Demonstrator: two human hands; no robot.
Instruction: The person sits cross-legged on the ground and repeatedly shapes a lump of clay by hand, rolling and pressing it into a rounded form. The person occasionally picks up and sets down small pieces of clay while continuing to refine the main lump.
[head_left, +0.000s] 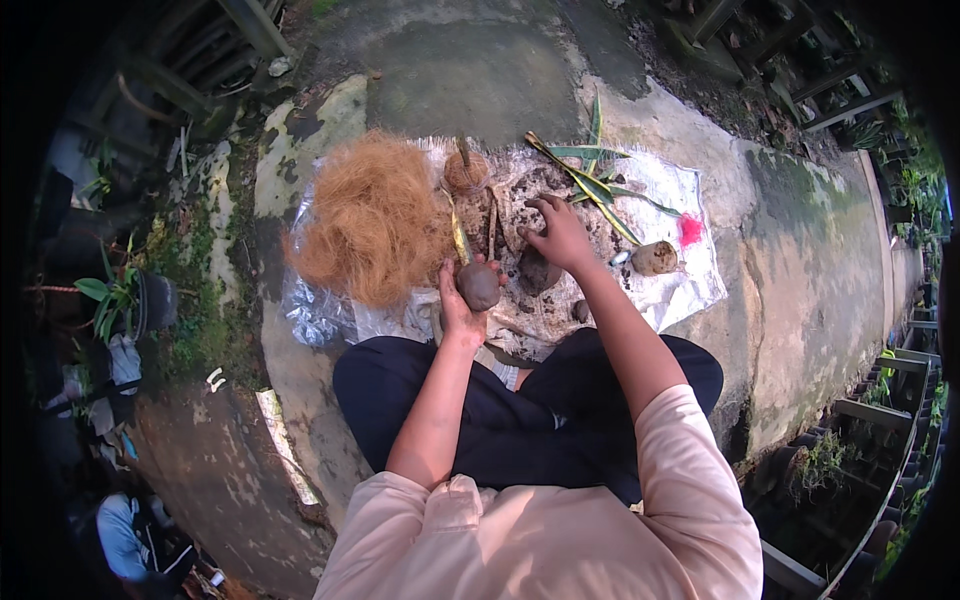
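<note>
Left hand: fingers cup brown ball; support underneath, squeeze lightly. Right hand: fingers loosely parted near dark lump.

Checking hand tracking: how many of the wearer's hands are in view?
2: left hand cradling a brown ball, partly hidden by it; right hand near a dark lump.

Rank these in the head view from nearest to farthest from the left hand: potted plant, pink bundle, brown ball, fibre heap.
1. Brown ball: held in the left hand.
2. Fibre heap: ahead, to the hand's left.
3. Pink bundle: at the white sheet's right side.
4. Potted plant: off the sheet, far left.
</note>
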